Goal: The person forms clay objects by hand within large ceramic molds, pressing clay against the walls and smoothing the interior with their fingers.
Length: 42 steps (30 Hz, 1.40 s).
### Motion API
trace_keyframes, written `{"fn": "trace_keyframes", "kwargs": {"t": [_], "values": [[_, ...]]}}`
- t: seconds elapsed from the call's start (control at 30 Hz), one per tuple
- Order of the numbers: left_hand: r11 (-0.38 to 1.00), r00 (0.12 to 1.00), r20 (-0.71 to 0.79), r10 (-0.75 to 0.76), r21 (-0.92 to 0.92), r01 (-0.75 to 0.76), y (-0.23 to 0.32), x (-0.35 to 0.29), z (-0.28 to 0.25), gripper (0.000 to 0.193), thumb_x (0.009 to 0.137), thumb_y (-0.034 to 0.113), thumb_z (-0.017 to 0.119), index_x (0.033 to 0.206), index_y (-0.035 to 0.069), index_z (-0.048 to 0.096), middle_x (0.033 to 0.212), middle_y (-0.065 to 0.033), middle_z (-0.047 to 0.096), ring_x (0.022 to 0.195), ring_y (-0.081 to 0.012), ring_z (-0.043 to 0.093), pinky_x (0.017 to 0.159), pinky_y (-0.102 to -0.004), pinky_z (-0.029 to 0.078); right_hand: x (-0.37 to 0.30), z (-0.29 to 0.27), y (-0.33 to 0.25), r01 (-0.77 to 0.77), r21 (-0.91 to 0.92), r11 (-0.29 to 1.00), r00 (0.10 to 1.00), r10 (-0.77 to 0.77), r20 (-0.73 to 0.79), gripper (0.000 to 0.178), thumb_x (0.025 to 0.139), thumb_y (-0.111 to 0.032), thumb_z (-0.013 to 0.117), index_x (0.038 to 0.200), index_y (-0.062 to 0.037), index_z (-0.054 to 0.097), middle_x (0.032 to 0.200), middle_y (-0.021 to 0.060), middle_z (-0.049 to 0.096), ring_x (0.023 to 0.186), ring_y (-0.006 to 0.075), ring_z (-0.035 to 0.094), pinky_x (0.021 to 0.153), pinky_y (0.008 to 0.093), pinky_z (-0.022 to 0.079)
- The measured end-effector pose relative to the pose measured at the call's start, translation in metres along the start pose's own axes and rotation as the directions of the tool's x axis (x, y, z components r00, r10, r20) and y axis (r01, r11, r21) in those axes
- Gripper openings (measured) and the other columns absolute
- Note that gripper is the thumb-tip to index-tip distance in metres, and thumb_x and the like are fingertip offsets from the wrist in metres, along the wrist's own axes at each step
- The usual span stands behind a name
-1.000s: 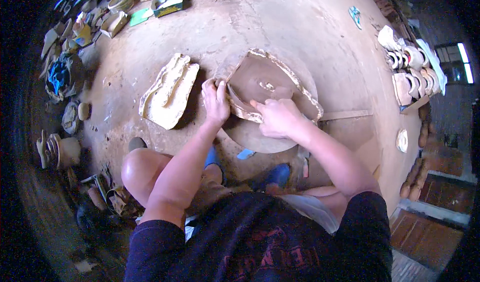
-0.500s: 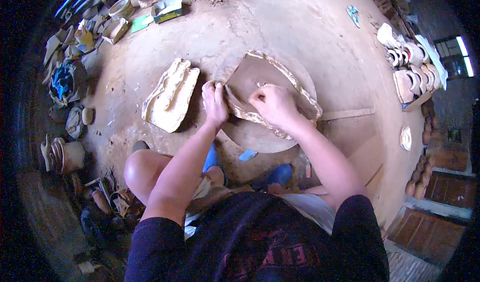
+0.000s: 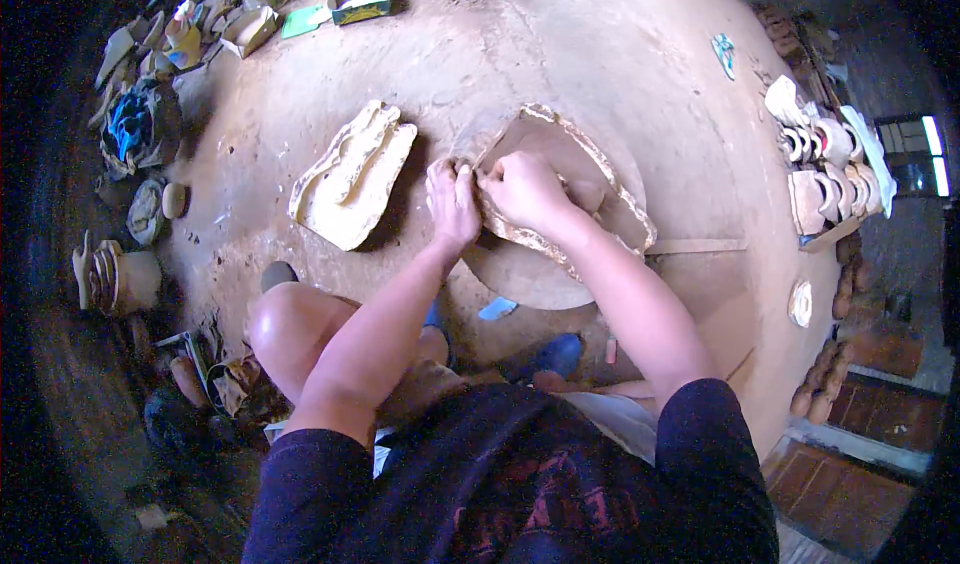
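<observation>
A plaster mould (image 3: 648, 232) with a rough pale rim and a lining of brown clay (image 3: 565, 146) lies open side up on a round board (image 3: 530, 279). My left hand (image 3: 455, 201) is wrapped over its left end, thumb at the rim. Close beside it, my right hand (image 3: 528, 190) has its fingers pinched together at the clay along the mould's left inner edge; whatever is between the fingertips is hidden. A second, cream-coloured mould piece (image 3: 350, 184) with a hollowed shape rests on the floor, left of my left hand.
A flat wooden strip (image 3: 697, 246) lies right of the board, and a blue scrap (image 3: 497, 309) near its front edge. Moulds and pots (image 3: 128, 276) crowd the left side. Curved pieces (image 3: 838, 192) are stacked at the right. A green-and-white box (image 3: 360, 1) stands at the back.
My right hand has moved left, from over the middle of the clay to the mould's left edge beside my left hand. My left hand keeps its grip. The whole view has shifted slightly.
</observation>
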State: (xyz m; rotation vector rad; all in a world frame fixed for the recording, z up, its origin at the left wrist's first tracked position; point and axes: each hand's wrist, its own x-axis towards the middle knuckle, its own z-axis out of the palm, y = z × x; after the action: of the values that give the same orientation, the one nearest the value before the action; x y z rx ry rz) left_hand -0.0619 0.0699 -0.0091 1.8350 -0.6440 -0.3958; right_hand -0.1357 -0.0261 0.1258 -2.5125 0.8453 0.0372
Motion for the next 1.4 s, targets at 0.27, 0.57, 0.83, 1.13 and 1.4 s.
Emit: {"fn": "trace_keyframes", "kwargs": {"t": [0.27,0.57,0.83,1.13,1.4], "values": [[0.896,0.943,0.056,0.328,0.299,-0.33,-0.024,0.005,0.005,0.04,0.105,0.029,0.042,0.131,0.002,0.053,0.138,-0.0244,0.045,0.131,-0.0429,0.042,0.109,-0.052,0.036,-0.025,-0.012,0.007,0.035,-0.032,0.999,0.999,-0.036,-0.022,0.029,0.089,-0.029,0.071,0.092,-0.0016,0.079,0.082,0.023,0.073,0.079,0.0355,0.073,0.078,0.046,0.057],[0.833,0.878,0.003,0.479,0.314,-0.456,-0.037,0.023,0.002,0.039,0.105,0.029,0.043,0.129,0.001,0.055,0.136,-0.024,0.049,0.129,-0.0431,0.045,0.11,-0.0514,0.036,0.0,-0.015,0.007,0.026,-0.117,0.993,0.989,-0.008,0.146,0.027,0.085,-0.03,0.075,0.09,-0.0045,0.081,0.087,0.0209,0.075,0.082,0.0362,0.074,0.08,0.0455,0.057],[0.995,0.994,0.047,0.1,-0.007,-0.1,-0.001,0.034,0.012,0.048,0.104,0.037,0.042,0.126,-0.002,0.059,0.133,-0.0252,0.051,0.126,-0.043,0.047,0.109,-0.0482,0.037,-0.039,-0.028,0.053,0.12,-0.249,0.961,0.977,-0.07,0.203,0.024,0.089,-0.027,0.07,0.091,-0.0059,0.081,0.093,0.0192,0.075,0.095,0.0364,0.071,0.087,0.0491,0.055],[0.898,0.914,0.066,0.401,0.17,-0.406,-0.031,0.046,0.012,0.035,0.105,0.028,0.045,0.127,0.004,0.058,0.133,-0.0245,0.051,0.125,-0.0438,0.047,0.108,-0.0489,0.039,-0.077,-0.028,0.079,-0.012,-0.058,0.998,0.997,0.017,0.079,0.027,0.087,-0.031,0.075,0.089,-0.0049,0.08,0.081,0.0233,0.072,0.081,0.0396,0.073,0.081,0.0494,0.057],[0.994,0.996,0.047,0.072,-0.088,-0.068,-0.017,0.055,0.012,0.048,0.103,0.034,0.045,0.122,-0.009,0.058,0.125,-0.0271,0.053,0.122,-0.0423,0.049,0.109,-0.0475,0.036,-0.117,-0.018,0.094,-0.104,0.007,0.995,0.995,0.104,-0.009,0.028,0.088,-0.032,0.074,0.092,-0.0049,0.081,0.087,0.0225,0.073,0.081,0.0397,0.073,0.081,0.049,0.058]]}}
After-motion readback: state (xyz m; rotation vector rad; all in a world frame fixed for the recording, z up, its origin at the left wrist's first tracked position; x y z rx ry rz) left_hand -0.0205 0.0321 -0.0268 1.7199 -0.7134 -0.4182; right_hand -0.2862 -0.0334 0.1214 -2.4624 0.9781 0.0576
